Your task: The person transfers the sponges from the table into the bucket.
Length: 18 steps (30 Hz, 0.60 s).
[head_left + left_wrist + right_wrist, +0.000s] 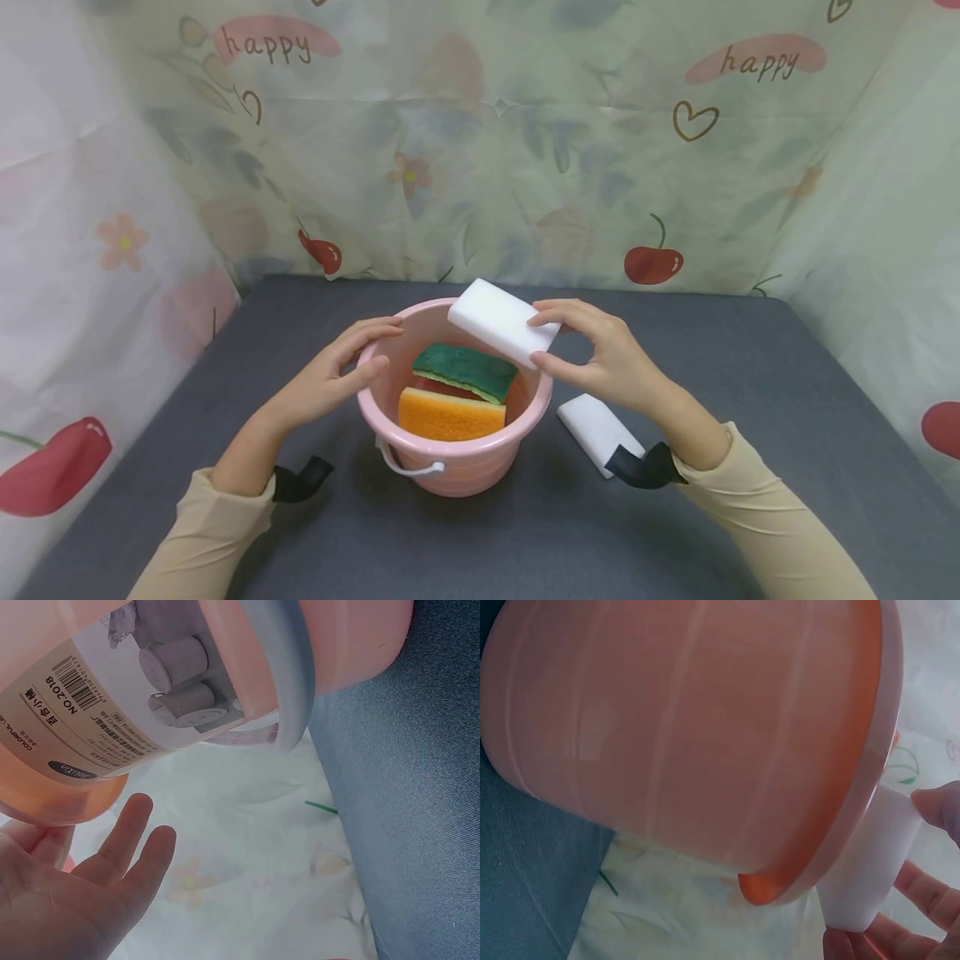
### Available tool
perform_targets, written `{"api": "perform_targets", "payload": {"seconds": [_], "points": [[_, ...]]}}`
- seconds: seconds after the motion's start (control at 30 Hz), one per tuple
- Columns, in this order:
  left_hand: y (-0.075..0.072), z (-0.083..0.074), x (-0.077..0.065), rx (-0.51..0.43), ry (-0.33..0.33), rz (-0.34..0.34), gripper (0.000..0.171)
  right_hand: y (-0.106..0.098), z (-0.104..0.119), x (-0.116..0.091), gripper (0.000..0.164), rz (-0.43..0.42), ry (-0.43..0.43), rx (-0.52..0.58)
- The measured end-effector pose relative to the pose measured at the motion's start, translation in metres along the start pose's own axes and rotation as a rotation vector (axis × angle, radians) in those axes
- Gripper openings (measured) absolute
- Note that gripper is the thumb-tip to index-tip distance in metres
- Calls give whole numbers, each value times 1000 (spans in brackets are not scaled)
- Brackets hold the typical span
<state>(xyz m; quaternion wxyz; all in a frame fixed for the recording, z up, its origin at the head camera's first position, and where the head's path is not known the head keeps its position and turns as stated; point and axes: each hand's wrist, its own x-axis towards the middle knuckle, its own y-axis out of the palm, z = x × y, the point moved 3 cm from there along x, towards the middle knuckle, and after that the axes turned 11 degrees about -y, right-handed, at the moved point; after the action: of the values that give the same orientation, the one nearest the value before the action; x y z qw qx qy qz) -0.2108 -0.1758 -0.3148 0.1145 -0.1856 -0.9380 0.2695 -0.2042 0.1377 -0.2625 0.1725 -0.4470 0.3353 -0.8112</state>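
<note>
A pink bucket [459,450] stands on the dark table. Inside it lie a green scouring sponge [465,368] and, nearer me, an orange sponge [452,417]. My right hand [611,354] pinches one end of a white melamine sponge [501,321], which tilts over the bucket's far right rim. In the right wrist view, thumb and fingers hold this white sponge [870,862] beside the rim. With fairly straight fingers, my left hand [322,379] rests at the left rim. Its fingers [124,836] spread near the rim in the left wrist view.
A second white sponge [600,433] lies on the table [712,358] right of the bucket, below my right forearm. The bucket's white handle [412,468] hangs at the front. Patterned cloth [502,167] walls the back and sides.
</note>
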Motion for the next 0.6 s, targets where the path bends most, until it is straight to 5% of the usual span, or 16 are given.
{"api": "perform_targets", "payload": {"seconds": [0.6], "points": [[0, 0, -1, -3, -8, 6, 40, 16, 1, 11, 36, 103, -21, 65]]}}
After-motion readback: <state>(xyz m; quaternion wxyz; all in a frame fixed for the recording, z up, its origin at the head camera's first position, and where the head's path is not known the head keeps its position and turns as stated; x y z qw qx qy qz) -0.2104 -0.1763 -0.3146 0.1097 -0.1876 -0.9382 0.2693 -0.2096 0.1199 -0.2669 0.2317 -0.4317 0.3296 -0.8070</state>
